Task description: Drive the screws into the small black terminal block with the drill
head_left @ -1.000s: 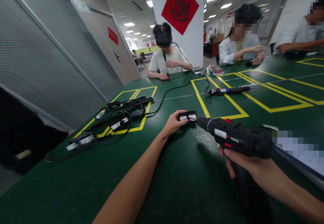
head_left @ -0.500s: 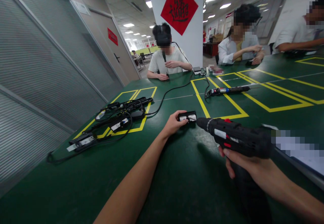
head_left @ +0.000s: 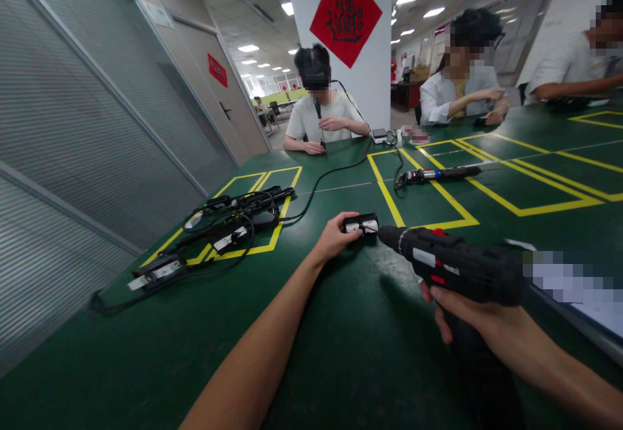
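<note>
My left hand point(head_left: 337, 237) grips a small black box-like part with a white label point(head_left: 361, 224) by its left end, on the green table. My right hand point(head_left: 467, 313) is wrapped round the handle of a black cordless drill point(head_left: 452, 261) with red details. The drill points left, and its thin bit meets the labelled face of the black part. Whether the bit sits in a screw is too small to tell. Parts of the drill's grip are hidden behind my right fingers.
Black adapters and cables point(head_left: 233, 222) lie heaped at the left. Beyond my hands lies a black pen-shaped electric tool point(head_left: 442, 174) with a cord. A blurred flat object point(head_left: 579, 287) lies at the right edge. Several people sit across the green table point(head_left: 335, 326), marked with yellow tape.
</note>
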The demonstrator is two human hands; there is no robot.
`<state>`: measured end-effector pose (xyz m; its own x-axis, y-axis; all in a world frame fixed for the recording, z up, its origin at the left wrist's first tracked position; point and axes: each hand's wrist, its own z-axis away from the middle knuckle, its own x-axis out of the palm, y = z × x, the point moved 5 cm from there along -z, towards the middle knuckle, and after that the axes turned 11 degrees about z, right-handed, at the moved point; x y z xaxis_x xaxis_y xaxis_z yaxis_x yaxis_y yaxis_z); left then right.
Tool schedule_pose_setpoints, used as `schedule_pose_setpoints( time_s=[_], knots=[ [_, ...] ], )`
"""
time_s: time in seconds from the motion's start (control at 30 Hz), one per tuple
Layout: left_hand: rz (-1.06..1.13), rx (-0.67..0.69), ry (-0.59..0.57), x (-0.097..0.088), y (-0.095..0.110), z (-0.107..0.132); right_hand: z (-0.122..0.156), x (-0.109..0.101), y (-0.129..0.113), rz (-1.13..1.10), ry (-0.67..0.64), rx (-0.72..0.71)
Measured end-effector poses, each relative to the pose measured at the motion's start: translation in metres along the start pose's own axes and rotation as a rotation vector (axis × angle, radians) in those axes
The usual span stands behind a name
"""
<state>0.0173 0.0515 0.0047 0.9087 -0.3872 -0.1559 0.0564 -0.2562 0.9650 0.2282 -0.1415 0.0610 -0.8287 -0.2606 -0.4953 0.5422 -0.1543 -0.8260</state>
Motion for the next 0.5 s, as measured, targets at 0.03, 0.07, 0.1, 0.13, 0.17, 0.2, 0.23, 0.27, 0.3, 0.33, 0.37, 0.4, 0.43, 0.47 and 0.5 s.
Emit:
schedule_pose_setpoints(
  time_s=[0.03,0.07,0.1,0.13,0.17,0.2,0.23,0.27,0.3,0.33,0.37,0.4,0.43,0.47,0.5],
  knots=[
    [-0.002,-0.001,0.000,0.0001,0.0008,0.0002,-0.0002,-0.0003,0.0005,0.006,0.007,0.009],
    [-0.003,-0.002,0.002,0.0002,0.0015,0.0004,-0.0003,-0.0004,0.0007,0.006,0.013,0.017],
    [-0.002,-0.001,0.005,0.0002,0.0021,0.0004,-0.0004,-0.0005,0.0003,0.000,0.016,0.019],
    [0.001,-0.001,0.007,0.0003,0.0026,0.0005,-0.0004,-0.0004,-0.0004,-0.009,0.017,0.015],
    [0.006,0.000,0.007,0.0004,0.0029,0.0005,-0.0003,-0.0004,-0.0012,-0.018,0.018,0.009],
    [0.010,0.001,0.008,0.0005,0.0032,0.0005,-0.0003,-0.0006,-0.0020,-0.026,0.021,0.000],
    [0.012,0.001,0.007,0.0006,0.0033,0.0005,-0.0003,-0.0006,-0.0025,-0.035,0.021,-0.007],
    [0.013,0.002,0.007,0.0007,0.0034,0.0005,-0.0003,-0.0006,-0.0028,-0.044,0.020,-0.013],
    [0.012,0.001,0.005,0.0007,0.0035,0.0006,-0.0004,-0.0008,-0.0028,-0.050,0.021,-0.020],
    [0.013,0.000,0.003,0.0007,0.0036,0.0007,-0.0006,-0.0008,-0.0025,-0.051,0.020,-0.024],
    [0.014,0.000,0.002,0.0008,0.0038,0.0009,-0.0008,-0.0007,-0.0022,-0.049,0.017,-0.028],
    [0.017,-0.001,0.001,0.0008,0.0040,0.0011,-0.0010,-0.0005,-0.0019,-0.047,0.012,-0.034],
    [0.020,-0.003,-0.001,0.0009,0.0042,0.0013,-0.0012,-0.0002,-0.0019,-0.046,0.007,-0.040],
    [0.023,-0.004,0.000,0.0009,0.0045,0.0014,-0.0014,0.0000,-0.0022,-0.048,0.002,-0.046],
    [0.024,-0.007,0.001,0.0010,0.0047,0.0015,-0.0015,0.0000,-0.0027,-0.054,-0.001,-0.048]
  ],
)
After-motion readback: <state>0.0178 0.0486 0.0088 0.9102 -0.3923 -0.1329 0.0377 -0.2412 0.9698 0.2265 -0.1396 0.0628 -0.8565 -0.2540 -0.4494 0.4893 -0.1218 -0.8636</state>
